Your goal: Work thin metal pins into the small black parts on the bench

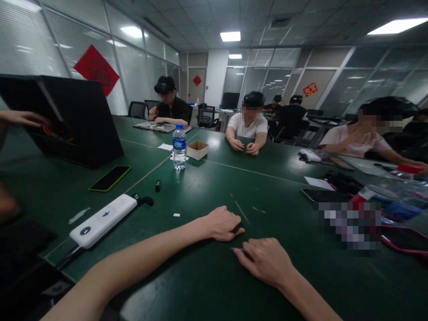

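My left hand (223,224) rests on the green table with its fingers curled closed. A small dark piece (238,231) shows at its fingertips; I cannot make out its kind. Just to the right and nearer to me, my right hand (267,261) is closed in a pinch. From its fingers a thin pointed tip (234,248) sticks out toward the left, while the rest of that slim tool is hidden. The two hands are close together but apart. A small white scrap (176,215) lies left of my left hand.
A white power bank (107,218) with cables lies left, near a green-edged phone (110,178). Beyond stand a water bottle (179,149) and a small open box (197,150). Phones and bottles crowd the right. A co-worker's hand reaches into a black box (83,120); others sit opposite.
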Action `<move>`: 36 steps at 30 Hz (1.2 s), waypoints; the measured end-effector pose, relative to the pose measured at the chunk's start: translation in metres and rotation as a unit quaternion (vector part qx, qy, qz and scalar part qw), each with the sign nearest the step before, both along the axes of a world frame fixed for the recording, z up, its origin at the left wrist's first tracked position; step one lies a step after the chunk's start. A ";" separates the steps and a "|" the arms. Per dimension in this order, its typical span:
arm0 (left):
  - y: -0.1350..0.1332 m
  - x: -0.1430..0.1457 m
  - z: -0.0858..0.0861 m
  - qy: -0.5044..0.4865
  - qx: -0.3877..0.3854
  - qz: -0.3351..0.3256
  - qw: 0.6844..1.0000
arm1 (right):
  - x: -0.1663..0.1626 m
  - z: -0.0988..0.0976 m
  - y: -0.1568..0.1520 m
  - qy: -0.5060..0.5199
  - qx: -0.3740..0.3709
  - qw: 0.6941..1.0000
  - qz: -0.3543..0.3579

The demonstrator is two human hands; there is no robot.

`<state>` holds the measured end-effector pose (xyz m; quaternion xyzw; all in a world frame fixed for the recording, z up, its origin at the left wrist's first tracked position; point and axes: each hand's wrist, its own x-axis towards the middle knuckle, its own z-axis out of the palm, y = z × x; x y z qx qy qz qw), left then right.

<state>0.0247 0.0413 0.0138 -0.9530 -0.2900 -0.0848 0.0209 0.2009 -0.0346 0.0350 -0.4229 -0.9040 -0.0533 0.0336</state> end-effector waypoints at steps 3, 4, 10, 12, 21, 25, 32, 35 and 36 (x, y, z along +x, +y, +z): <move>0.000 0.001 0.001 0.003 -0.002 0.005 1.000 | -0.004 -0.002 -0.003 0.005 0.020 0.999 0.034; 0.000 0.001 0.001 0.000 -0.001 0.004 1.000 | -0.003 -0.002 -0.002 0.012 0.022 0.999 0.019; -0.002 -0.001 0.003 -0.012 0.004 -0.020 1.000 | 0.017 -0.005 0.016 0.011 0.017 0.991 -0.132; -0.002 -0.001 0.003 -0.017 0.006 -0.023 1.000 | 0.019 -0.005 0.017 0.006 0.012 0.989 -0.148; -0.001 -0.001 0.002 -0.026 -0.002 -0.018 0.999 | 0.016 -0.002 0.015 0.006 -0.010 0.987 -0.160; -0.001 0.000 0.002 -0.024 -0.006 -0.015 1.000 | 0.014 -0.003 0.014 -0.005 0.009 0.986 -0.168; -0.004 -0.001 0.003 -0.026 -0.013 -0.022 0.999 | 0.018 0.000 0.014 -0.008 0.003 0.989 -0.145; -0.004 -0.001 0.004 -0.024 -0.013 -0.018 0.999 | 0.016 0.000 0.012 -0.001 0.013 0.992 -0.124; -0.003 0.000 0.004 -0.022 -0.013 -0.013 1.000 | 0.013 -0.001 0.009 0.000 0.015 0.995 -0.103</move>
